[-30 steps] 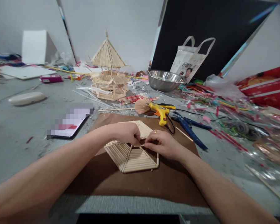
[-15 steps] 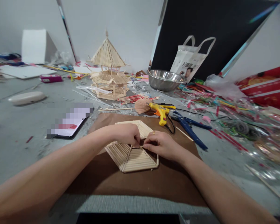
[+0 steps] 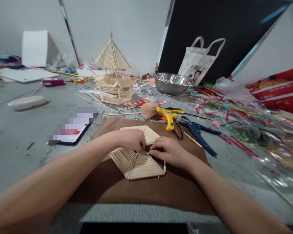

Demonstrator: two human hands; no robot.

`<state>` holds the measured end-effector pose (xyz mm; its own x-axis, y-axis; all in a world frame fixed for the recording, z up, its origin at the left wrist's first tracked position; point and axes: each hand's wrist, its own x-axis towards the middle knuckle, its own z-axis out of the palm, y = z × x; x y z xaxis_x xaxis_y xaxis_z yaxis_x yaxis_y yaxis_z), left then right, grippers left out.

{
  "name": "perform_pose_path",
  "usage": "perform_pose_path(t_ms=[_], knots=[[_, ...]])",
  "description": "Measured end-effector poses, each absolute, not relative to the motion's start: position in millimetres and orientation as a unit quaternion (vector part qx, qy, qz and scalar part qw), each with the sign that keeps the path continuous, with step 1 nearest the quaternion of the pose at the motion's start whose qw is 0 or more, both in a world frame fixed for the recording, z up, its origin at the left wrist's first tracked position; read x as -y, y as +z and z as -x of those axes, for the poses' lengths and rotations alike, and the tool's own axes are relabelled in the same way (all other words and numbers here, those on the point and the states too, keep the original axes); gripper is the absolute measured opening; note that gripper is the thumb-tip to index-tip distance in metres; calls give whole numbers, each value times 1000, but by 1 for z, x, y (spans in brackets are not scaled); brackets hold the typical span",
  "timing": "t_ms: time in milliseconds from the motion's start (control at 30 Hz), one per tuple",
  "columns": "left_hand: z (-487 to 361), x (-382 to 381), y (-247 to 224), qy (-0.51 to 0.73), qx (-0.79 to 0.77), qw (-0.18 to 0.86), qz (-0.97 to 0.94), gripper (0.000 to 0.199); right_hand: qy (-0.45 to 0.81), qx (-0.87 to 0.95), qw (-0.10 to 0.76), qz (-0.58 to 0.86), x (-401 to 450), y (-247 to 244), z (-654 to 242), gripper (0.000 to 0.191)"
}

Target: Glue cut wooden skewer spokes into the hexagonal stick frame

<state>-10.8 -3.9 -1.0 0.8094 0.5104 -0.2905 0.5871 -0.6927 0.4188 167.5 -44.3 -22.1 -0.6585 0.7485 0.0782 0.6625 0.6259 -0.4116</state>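
A six-sided frame of pale wooden sticks lies flat on a brown sheet; rows of sticks fill several of its panels. My left hand reaches over its far left side with fingers curled in a pinch. From the right, my right hand, a ring on one finger, pinches with thumb and forefinger. The two sets of fingertips almost meet at the frame's centre, on a short wooden stick mostly covered by the fingers. Part of the frame is hidden beneath both hands.
Beyond the sheet stands a stick-built pavilion. A yellow glue gun and blue-handled pliers lie at the sheet's upper right. A phone is on the left, a metal bowl at the back. Plastic-wrapped craft scraps cover the right side.
Almost nothing differs. Both hands stay at the frame's centre, with only a tiny shift of the fingertips and of the camera view.
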Motion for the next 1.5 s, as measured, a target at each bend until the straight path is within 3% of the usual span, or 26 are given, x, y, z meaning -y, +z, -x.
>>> perform_pose_path(t_ms=[1100, 1233, 1333, 1433, 1500], knots=[[11, 5, 0, -68, -314, 270, -907, 22, 190, 888, 141, 393, 45, -19, -167, 17], [11, 5, 0, -59, -315, 277, -906, 21, 167, 843, 234, 454, 40, -15, -178, 19], [11, 5, 1, -57, -324, 281, -901, 21, 78, 768, 307, 557, 29, -12, -198, 21], [11, 6, 0, -58, -329, 282, -899, 21, -46, 680, 272, 679, 17, -8, -226, 24], [12, 5, -1, -59, -327, 280, -901, 22, -104, 621, 195, 752, 10, -5, -247, 29]])
